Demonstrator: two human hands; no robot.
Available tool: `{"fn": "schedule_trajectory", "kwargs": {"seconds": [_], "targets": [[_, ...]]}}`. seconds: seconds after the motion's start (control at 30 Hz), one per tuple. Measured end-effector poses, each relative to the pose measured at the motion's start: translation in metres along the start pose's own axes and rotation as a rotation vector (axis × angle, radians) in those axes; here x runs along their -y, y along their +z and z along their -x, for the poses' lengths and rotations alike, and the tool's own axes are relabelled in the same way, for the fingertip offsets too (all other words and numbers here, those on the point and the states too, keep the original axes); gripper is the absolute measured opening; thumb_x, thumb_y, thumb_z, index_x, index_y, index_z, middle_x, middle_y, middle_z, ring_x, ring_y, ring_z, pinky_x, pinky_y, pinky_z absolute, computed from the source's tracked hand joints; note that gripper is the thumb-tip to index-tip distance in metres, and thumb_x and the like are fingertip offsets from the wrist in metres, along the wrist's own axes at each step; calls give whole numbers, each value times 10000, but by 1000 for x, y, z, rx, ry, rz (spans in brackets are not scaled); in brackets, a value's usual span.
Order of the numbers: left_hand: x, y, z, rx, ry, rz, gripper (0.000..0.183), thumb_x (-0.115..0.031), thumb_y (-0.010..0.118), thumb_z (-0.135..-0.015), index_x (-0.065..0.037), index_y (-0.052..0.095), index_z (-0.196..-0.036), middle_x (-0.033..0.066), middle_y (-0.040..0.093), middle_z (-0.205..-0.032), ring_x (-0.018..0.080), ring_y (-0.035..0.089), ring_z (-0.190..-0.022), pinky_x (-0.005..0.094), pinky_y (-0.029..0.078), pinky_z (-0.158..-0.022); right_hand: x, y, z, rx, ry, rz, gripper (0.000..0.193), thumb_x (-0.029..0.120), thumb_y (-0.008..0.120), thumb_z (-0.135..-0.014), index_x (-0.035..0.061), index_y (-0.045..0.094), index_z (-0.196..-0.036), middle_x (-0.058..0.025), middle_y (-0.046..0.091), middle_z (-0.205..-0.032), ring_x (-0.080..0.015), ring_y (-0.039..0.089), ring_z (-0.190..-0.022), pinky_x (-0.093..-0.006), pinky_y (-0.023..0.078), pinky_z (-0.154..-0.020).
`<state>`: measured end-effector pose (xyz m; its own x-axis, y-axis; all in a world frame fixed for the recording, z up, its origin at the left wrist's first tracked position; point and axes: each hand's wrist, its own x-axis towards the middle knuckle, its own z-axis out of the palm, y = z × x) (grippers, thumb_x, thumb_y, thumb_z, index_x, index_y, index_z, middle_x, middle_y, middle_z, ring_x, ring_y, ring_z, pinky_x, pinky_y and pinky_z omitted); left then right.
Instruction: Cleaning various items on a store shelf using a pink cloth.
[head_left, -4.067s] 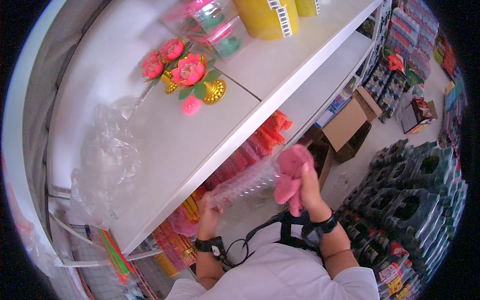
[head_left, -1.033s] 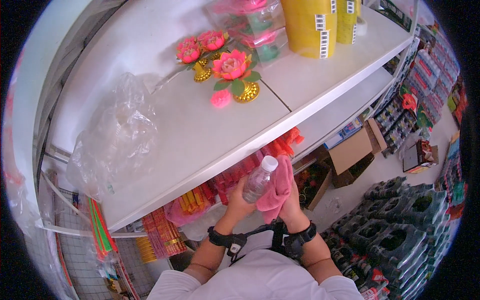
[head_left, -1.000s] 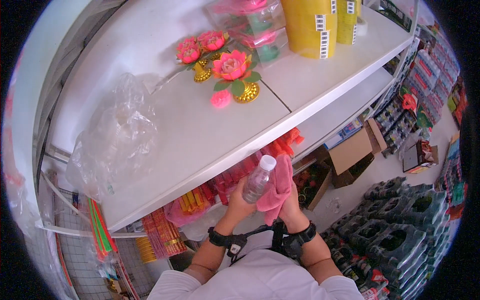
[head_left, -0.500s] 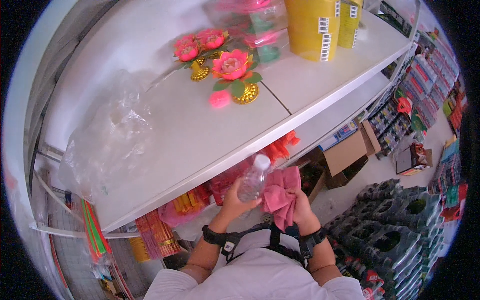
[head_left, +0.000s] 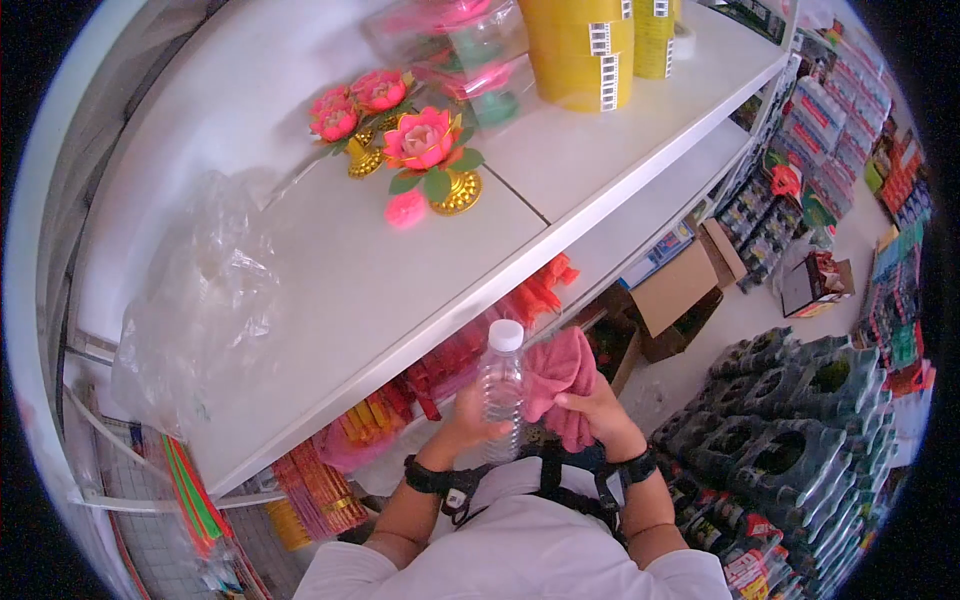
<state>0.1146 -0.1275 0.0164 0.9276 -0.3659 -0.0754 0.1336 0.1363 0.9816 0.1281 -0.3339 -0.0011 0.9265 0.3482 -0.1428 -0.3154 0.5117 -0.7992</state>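
Observation:
A clear ribbed plastic bottle with a white cap [head_left: 503, 385] stands nearly upright in front of me. My left hand [head_left: 468, 420] is closed round its side. In my right hand [head_left: 605, 415] is a bunched pink cloth [head_left: 560, 372], gripped between thumb and fingers just right of the bottle. The cloth's left edge lies close beside the bottle; whether they touch I cannot tell. Both hands are in front of my chest, below the front edge of a white shelf [head_left: 400, 365].
On the shelf are pink lotus ornaments with gold bases [head_left: 420, 140], crumpled clear plastic [head_left: 205, 300] and yellow tape rolls [head_left: 575, 55]. Red and orange packets [head_left: 400, 395] sit beneath. To the right are an open cardboard box [head_left: 680, 290] and stacked wrapped bottle packs [head_left: 780, 430].
The bottle has gone from tilted to nearly upright and sits slightly lower, with more of its body showing. The cloth has shifted beside it. The whole view has shifted a little.

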Motion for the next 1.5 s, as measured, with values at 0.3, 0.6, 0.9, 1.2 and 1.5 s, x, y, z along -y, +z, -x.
{"fn": "schedule_trajectory", "kwargs": {"seconds": [0.3, 0.6, 0.9, 1.2, 1.5], "targets": [[-10, -9, -11, -334, 199, -511, 643, -111, 720, -597, -26, 385, -1139, 88, 528, -981, 192, 529, -909, 303, 422, -811, -6, -36, 26, -155, 231, -51, 218, 175, 584, -787, -23, 571, -875, -48, 596, -786, -128, 565, -682, -256, 455, -618], [-1, 13, -7, -203, 77, -584, 657, -223, 746, -585, -11, 421, -1116, 136, 539, -980, 218, 532, -925, 322, 424, -790, 11, -11, 22, -223, -2, -275, 383, 219, 514, -828, -5, 419, -1125, -131, 531, -1043, -228, 544, -917, -347, 440, -815], [-3, 43, -9, -60, 41, -334, 799, -281, 746, -596, 25, 327, -1204, 160, 491, -1097, 210, 476, -1027, 312, 385, -855, 39, 16, 29, -119, 8, -294, 793, 594, 403, -772, -10, 250, -1263, -137, 411, -1201, -243, 425, -1087, -357, 322, -943], [-22, 40, -9, -48, 48, -661, 647, -230, 741, -577, -26, 415, -1097, 179, 570, -933, 291, 575, -865, 342, 452, -725, 25, 25, 11, -96, -200, -54, 1008, 238, 776, -515, 19, 187, -1302, -82, 303, -1270, -188, 317, -1156, -296, 229, -975], [-1, 13, -14, 423, 3, -471, 739, -195, 732, -586, -31, 355, -1200, 92, 488, -1117, 148, 448, -1024, 296, 344, -898, 25, 8, 3, 194, -331, 209, 898, 135, 782, -470, -14, 303, -1215, -112, 486, -1041, -195, 465, -982, -300, 345, -870]]}}
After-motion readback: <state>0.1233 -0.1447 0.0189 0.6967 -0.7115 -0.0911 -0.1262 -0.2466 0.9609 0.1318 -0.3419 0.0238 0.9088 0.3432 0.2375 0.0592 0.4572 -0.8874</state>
